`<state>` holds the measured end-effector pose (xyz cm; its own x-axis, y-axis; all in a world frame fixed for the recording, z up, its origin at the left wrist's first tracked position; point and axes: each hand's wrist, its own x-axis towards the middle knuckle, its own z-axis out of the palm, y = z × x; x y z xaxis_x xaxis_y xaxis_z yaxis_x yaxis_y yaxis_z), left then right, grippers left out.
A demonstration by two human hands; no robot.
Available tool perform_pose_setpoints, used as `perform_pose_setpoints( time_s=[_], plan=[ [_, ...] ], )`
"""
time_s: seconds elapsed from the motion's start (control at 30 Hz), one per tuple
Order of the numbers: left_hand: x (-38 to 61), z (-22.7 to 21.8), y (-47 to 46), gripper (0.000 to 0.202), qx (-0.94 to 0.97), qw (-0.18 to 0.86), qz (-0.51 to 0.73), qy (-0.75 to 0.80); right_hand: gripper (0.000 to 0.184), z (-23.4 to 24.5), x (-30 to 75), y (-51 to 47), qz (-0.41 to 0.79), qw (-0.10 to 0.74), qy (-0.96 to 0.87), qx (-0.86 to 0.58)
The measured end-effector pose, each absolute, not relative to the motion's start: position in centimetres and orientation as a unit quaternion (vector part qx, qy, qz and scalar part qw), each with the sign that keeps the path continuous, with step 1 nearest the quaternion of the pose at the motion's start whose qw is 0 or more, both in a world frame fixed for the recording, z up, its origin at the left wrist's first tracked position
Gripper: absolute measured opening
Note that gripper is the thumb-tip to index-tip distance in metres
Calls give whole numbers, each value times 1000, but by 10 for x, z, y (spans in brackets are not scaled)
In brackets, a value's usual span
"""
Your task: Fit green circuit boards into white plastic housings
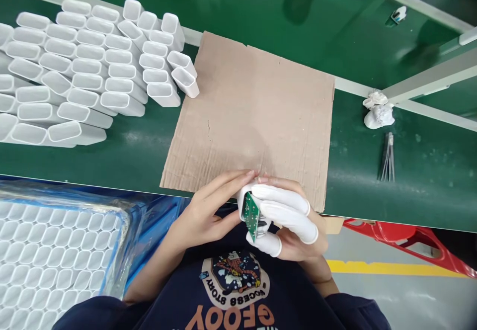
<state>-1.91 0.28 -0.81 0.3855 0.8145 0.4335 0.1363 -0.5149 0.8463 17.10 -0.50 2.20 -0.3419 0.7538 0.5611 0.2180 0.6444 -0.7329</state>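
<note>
My left hand (216, 208) is closed around a white plastic housing (242, 198), its open end turned to the right. At that opening sits a green circuit board (252, 215), partly inside the housing and partly sticking out. White finger covers sit on several fingers of my right hand (290, 215), which grips the board from the right side. Part of the housing and the board's far side are hidden behind my fingers. Both hands are over the near edge of a cardboard sheet (268, 106).
Many white housings (122, 99) stand on the green bench at left. Below them is a blue-lined box (126, 225) packed with more. Tweezers (387, 158) and crumpled white material (378, 114) lie at right. A red plastic stool or chair (395, 233) is beneath the bench edge.
</note>
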Motion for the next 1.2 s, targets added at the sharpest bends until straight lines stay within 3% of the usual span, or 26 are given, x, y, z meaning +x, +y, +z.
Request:
perform_pose_setpoints(
  time_s=[0.2, 0.53, 0.7, 0.87, 1.03, 1.2],
  plan=[
    [-20, -12, 1, 61, 738, 376, 450, 335, 45, 21, 168, -3, 263, 486, -771, -317],
    [-18, -20, -4, 58, 711, 393, 450, 370, 62, 16, 163, -4, 257, 464, -758, -380],
    [-17, -23, -2, 62, 701, 396, 456, 379, 66, 14, 165, -10, 334, 446, -732, -393],
    [-12, -22, 1, 58, 702, 396, 442, 394, 74, 9, 162, -16, 488, 415, -595, -486],
    [-6, -18, 1, 62, 746, 332, 424, 392, 60, -2, 160, -9, 577, 439, -513, -459],
    [-1, -17, 0, 64, 755, 305, 419, 401, 52, -8, 160, -3, 591, 467, -485, -444]
  ],
)
